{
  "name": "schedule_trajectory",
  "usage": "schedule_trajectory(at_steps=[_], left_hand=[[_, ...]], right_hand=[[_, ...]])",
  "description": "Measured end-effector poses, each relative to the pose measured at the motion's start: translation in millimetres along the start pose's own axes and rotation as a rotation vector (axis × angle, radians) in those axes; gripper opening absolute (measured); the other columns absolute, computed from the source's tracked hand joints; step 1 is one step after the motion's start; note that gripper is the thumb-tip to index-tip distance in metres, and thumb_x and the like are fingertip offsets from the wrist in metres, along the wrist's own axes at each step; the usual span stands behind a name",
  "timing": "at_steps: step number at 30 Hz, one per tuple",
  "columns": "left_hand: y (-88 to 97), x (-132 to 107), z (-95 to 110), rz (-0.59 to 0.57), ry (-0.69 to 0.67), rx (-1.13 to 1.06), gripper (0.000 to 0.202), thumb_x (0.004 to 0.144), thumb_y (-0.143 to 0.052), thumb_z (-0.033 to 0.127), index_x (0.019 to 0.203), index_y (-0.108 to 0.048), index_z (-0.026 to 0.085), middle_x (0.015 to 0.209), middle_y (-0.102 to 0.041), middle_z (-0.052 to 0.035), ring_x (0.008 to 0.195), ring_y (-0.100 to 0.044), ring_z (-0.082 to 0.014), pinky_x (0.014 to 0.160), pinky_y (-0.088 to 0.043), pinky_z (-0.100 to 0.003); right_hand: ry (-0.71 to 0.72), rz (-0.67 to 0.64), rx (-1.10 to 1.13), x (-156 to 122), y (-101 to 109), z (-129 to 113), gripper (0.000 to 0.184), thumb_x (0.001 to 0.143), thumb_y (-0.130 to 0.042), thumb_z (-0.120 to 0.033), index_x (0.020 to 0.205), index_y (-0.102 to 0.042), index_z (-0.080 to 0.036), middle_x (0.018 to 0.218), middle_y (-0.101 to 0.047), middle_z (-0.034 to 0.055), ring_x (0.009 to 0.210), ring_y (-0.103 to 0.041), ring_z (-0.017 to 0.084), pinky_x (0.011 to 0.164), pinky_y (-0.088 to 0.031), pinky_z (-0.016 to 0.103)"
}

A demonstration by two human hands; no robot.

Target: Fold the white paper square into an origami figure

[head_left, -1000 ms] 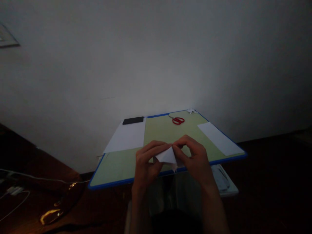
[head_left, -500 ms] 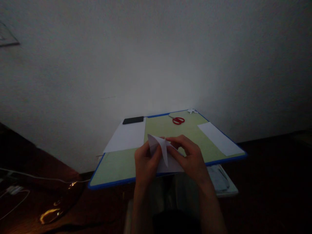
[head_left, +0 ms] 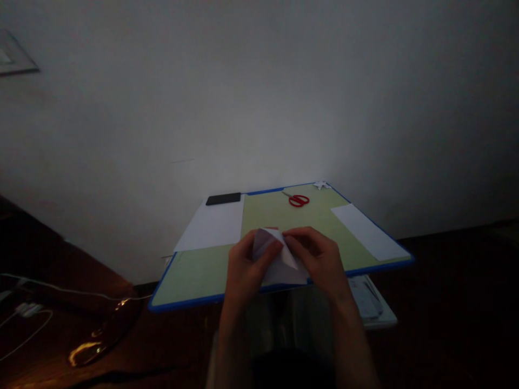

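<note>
Between my two hands is a folded sheet of white paper (head_left: 279, 269), held above the near edge of the table. My left hand (head_left: 248, 265) is closed on its left side, the thumb pressing across a raised flap. On the right side, my right hand (head_left: 316, 256) pinches the paper's upper edge between thumb and fingers. Part of the sheet is hidden behind the fingers. Beyond my hands, red-handled scissors (head_left: 299, 201) lie on the green tabletop (head_left: 284, 213).
A white sheet (head_left: 214, 227) lies at the table's left with a dark flat object (head_left: 223, 199) on it. A narrow white sheet (head_left: 368, 232) lies at the right. A small folded paper piece (head_left: 321, 185) sits in the far right corner. Behind the table stands a wall (head_left: 259, 108).
The paper's upright flap has been pressed down toward the right, under my left thumb. My right fingers have shifted slightly along the edge. The whole view has moved a little.
</note>
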State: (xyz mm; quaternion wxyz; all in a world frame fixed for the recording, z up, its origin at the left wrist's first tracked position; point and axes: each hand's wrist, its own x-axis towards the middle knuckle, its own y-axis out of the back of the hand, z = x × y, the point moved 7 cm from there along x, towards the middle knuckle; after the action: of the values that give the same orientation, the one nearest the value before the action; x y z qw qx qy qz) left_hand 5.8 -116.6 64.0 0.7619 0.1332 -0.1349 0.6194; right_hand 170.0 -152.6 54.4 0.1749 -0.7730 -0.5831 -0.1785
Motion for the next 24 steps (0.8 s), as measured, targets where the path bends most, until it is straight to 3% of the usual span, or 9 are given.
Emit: schedule_trajectory(at_steps=[4,8,10,14,17,20,24], left_hand=[[9.5,1,4,0.126,-0.055,0.046,0.025,0.079,-0.084,0.027,0.102,-0.079,0.020,0.097,-0.082,-0.0045,0.091,-0.076,-0.0219,0.081,-0.059,-0.030],[15.4,2,3,0.225,-0.067,0.039,0.025,0.076,-0.083,0.021,0.100,-0.078,0.021,0.095,-0.083,-0.0035,0.085,-0.078,-0.0209,0.074,-0.061,-0.029],[15.1,2,0,0.227,-0.060,0.011,0.025,0.075,-0.084,0.020,0.099,-0.078,0.021,0.095,-0.083,-0.0036,0.086,-0.078,-0.0211,0.074,-0.061,-0.028],[14.0,1,-1,0.198,-0.065,-0.016,0.024,0.074,-0.085,0.019,0.098,-0.079,0.021,0.096,-0.083,-0.0038,0.090,-0.078,-0.0202,0.082,-0.061,-0.029],[10.9,1,-2,0.113,-0.044,-0.032,0.029,0.075,-0.087,0.021,0.102,-0.079,0.021,0.102,-0.083,-0.0050,0.095,-0.079,-0.0212,0.085,-0.061,-0.030],[9.0,2,0,0.053,-0.022,-0.058,0.033,0.075,-0.089,0.023,0.106,-0.079,0.021,0.105,-0.083,-0.0065,0.098,-0.079,-0.0233,0.085,-0.063,-0.032],[14.4,1,5,0.133,-0.048,-0.083,0.028,0.076,-0.087,0.023,0.103,-0.079,0.020,0.104,-0.083,-0.0071,0.098,-0.079,-0.0253,0.089,-0.064,-0.038]], right_hand=[[0.040,-0.111,-0.017,-5,-1,-5,0.021,0.099,-0.066,-0.034,0.112,-0.080,-0.026,0.113,-0.082,0.0054,0.105,-0.076,0.022,0.092,-0.061,0.036],[0.125,-0.250,-0.042,-10,-7,-7,0.043,0.093,-0.074,-0.031,0.135,-0.071,-0.028,0.136,-0.074,0.0073,0.122,-0.071,0.027,0.105,-0.057,0.045],[0.162,-0.226,-0.094,-9,-9,-7,0.043,0.092,-0.075,-0.028,0.135,-0.071,-0.028,0.132,-0.076,0.0071,0.118,-0.072,0.025,0.102,-0.058,0.043],[0.209,-0.068,-0.170,-3,-9,-7,0.024,0.096,-0.071,-0.025,0.118,-0.079,-0.027,0.111,-0.083,0.0046,0.100,-0.078,0.022,0.089,-0.061,0.035],[0.237,0.009,-0.219,-2,-6,-9,0.018,0.095,-0.072,-0.024,0.110,-0.082,-0.027,0.102,-0.085,0.0024,0.088,-0.080,0.020,0.082,-0.062,0.032],[0.266,-0.007,-0.232,-3,-3,-13,0.017,0.095,-0.073,-0.025,0.108,-0.082,-0.028,0.100,-0.085,0.0014,0.086,-0.079,0.020,0.081,-0.062,0.033],[0.308,-0.064,-0.253,-6,0,-19,0.022,0.094,-0.075,-0.025,0.115,-0.080,-0.027,0.106,-0.083,0.0037,0.095,-0.078,0.022,0.086,-0.062,0.035]])
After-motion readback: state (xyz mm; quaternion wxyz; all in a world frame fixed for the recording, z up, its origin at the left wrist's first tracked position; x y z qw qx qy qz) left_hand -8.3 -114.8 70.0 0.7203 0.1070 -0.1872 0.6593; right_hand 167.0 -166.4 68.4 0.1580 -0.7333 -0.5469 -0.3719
